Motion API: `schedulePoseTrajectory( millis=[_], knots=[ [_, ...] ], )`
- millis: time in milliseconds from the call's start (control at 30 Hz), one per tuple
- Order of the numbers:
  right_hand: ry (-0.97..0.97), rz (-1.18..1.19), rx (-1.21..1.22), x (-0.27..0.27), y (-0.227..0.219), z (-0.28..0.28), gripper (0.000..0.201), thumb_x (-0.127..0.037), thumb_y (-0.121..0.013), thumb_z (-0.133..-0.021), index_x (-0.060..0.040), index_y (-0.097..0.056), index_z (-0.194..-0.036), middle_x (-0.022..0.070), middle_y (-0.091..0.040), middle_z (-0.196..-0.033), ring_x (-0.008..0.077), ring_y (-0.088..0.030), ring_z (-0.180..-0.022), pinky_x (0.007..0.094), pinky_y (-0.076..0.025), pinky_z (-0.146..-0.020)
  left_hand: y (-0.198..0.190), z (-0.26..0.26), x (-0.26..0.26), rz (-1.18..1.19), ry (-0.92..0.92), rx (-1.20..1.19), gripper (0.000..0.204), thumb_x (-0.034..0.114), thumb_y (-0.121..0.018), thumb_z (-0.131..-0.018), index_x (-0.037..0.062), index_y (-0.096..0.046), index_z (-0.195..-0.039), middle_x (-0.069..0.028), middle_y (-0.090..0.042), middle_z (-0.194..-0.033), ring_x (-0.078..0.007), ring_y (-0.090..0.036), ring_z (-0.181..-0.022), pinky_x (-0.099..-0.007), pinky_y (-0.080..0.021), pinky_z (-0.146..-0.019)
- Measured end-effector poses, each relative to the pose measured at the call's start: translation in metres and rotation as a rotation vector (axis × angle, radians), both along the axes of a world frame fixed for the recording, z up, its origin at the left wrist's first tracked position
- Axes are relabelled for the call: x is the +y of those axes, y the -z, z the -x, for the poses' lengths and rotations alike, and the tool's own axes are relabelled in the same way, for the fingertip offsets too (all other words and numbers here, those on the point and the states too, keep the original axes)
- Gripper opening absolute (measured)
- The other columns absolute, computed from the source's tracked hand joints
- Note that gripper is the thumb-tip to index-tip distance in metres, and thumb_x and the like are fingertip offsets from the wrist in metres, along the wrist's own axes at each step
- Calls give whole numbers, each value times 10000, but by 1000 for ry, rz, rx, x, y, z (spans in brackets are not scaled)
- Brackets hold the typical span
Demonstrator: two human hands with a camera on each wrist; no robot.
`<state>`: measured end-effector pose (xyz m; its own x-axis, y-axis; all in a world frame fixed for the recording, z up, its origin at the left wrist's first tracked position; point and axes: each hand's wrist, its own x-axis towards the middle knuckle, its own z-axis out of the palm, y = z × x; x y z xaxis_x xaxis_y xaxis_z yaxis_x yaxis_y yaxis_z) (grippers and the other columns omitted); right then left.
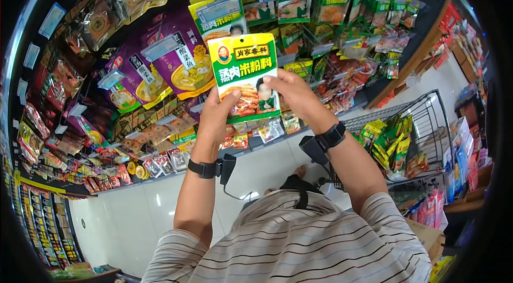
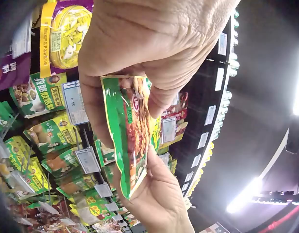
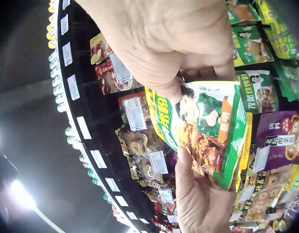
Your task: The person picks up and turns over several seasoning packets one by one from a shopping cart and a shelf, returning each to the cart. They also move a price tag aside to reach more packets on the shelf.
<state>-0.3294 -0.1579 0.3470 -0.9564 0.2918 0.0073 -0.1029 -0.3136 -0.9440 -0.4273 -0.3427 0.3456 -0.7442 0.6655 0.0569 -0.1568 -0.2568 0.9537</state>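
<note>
Both hands hold one green and yellow seasoning packet (image 1: 245, 77) upright in front of the shelf, its printed front facing the head camera. The left hand (image 1: 215, 117) grips its lower left edge, thumb on the front; the right hand (image 1: 297, 96) pinches its right edge, thumb on the front. In the left wrist view the left hand (image 2: 149, 43) and the right hand (image 2: 157, 196) hold opposite sides of the packet (image 2: 127, 131). The right wrist view shows the right hand (image 3: 164, 39) and left hand (image 3: 200, 199) on the packet (image 3: 210, 131). The fingers behind it are mostly hidden.
Behind the packet, shelves carry purple pouches (image 1: 187, 67), hanging green packets (image 1: 294, 5) and price tags. A wire cart (image 1: 441, 139) holding several green and yellow packets (image 1: 393, 144) stands at the right. Tiled floor (image 1: 133, 219) lies below the shelf.
</note>
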Motion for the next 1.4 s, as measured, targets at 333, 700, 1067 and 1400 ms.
schedulePoseTrajectory(
  millis=[333,700,1067,1400],
  knots=[
    [52,-221,16,-5,-21,-1,324,-252,-600,-1000,2,-628,-1200,23,-679,-1057,70,-609,-929,257,-501,-807,9,8,9,-34,-26,20,344,179,-611,-995,24,-562,-1299,-53,-665,-1190,-105,-635,-1035,-279,-515,-893],
    [24,-1172,508,-76,-39,-33,326,-169,-642,-922,-14,-657,-1209,185,-578,-1348,333,-572,-1235,400,-461,-1022,27,-15,16,-676,388,-931,498,370,-523,-1022,-30,-476,-1316,-52,-517,-899,-154,-538,-851,-277,-482,-687],
    [-16,-1184,539,-108,-36,-46,267,-116,-714,-844,-46,-683,-1100,124,-671,-1212,341,-601,-1196,440,-513,-959,32,-18,-2,-637,625,-685,595,476,-474,-1010,-46,-494,-1295,-54,-458,-809,-160,-441,-758,-278,-416,-615],
    [-17,-1183,584,-129,-37,-51,292,-80,-723,-819,-48,-684,-1107,105,-679,-1179,320,-629,-1149,412,-542,-907,22,-30,-34,-147,371,-186,636,514,-437,-1004,-50,-499,-1291,-42,-461,-777,-166,-445,-732,-323,-422,-631]
  ],
)
